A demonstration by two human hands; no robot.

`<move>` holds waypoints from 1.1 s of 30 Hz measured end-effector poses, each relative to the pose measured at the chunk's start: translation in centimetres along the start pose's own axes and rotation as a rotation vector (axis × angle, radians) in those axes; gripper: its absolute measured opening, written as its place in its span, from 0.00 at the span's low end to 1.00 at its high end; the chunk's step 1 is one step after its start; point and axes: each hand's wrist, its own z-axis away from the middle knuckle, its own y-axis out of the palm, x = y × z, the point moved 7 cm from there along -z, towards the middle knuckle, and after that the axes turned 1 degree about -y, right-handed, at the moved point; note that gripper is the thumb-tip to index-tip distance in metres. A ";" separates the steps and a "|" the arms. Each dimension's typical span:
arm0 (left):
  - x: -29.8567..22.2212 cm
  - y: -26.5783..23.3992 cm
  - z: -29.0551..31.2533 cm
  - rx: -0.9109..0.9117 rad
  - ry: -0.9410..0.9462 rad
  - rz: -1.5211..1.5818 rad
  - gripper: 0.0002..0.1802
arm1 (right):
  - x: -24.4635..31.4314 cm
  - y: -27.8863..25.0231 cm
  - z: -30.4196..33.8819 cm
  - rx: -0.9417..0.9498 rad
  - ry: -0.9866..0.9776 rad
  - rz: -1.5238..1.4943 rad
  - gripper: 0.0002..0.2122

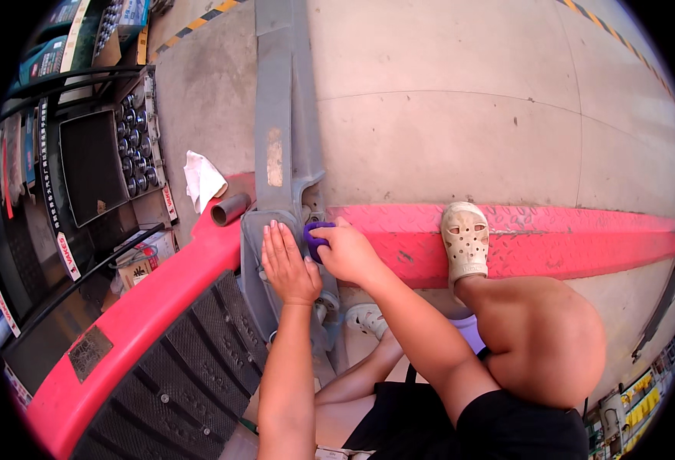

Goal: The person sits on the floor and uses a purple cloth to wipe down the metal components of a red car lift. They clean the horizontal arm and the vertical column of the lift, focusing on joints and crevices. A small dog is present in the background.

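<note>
My left hand (pixel 290 268) lies flat, fingers stretched, on the top of a grey metal joint (pixel 254 238). A long grey metal arm (pixel 276 115) runs away from this joint toward the far edge. Just to the right, my right hand (pixel 350 253) grips a bunched purple cloth (pixel 315 241) against the joint's right side. Part of the cloth is hidden by my fingers, and both hands are close together.
A red tread-plate beam (pixel 399 236) extends right, with my foot in a cream clog (pixel 466 239) on it. A curved red frame (pixel 153 297) borders black ribbed panels (pixel 199 368) at left. Nearby are a short metal tube (pixel 231 208), a white cloth (pixel 203 181) and a stocked shelf rack (pixel 88 165).
</note>
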 end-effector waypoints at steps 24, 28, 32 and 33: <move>0.3 0.2 0.2 0.042 -0.021 0.029 0.42 | -7.3 4.3 2.0 -0.270 0.257 -0.275 0.18; 0.6 0.1 0.3 0.033 -0.026 0.042 0.42 | 1.2 -3.3 -2.1 -0.485 -0.183 -0.142 0.18; 0.6 0.4 0.4 0.015 -0.018 0.083 0.42 | 9.4 -3.5 -5.2 -0.417 -0.612 0.327 0.15; 0.7 0.4 0.4 0.017 -0.020 0.088 0.42 | 10.4 -2.7 -6.0 -0.370 -0.639 0.432 0.13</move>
